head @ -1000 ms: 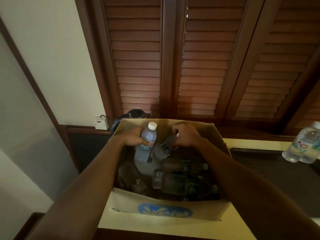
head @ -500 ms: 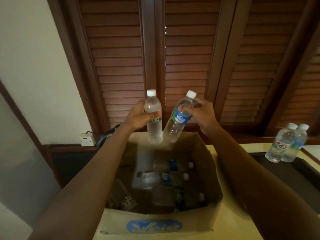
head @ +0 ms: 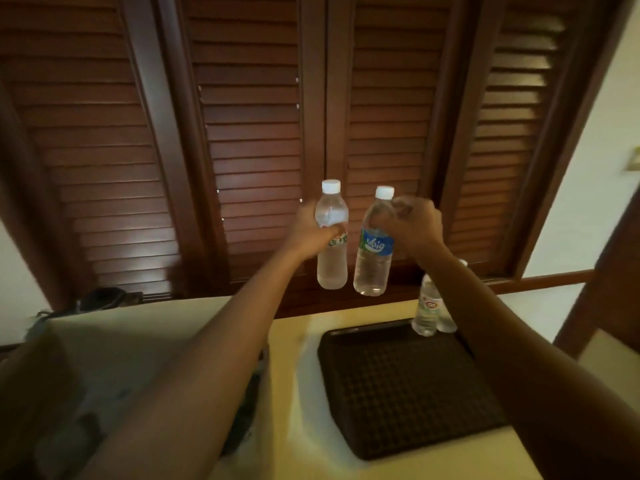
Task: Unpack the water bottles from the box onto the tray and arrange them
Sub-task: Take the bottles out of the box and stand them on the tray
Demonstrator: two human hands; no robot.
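Above tray (head: 398, 393), hands (head: 308, 237) hold 2 bottles (head: 332, 251).

Blue-label bottle (head: 372, 244) reading roughly "Vaig", red "Ci"-like logo on tray-side bottle (head: 426, 308), other label unreadable

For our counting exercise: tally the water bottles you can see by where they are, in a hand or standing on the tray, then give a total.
Held in a hand: 2, the left hand grips a clear bottle, the right hand a blue-labelled bottle
Standing on the dark tray: 2, the red-labelled bottles
Total: 4
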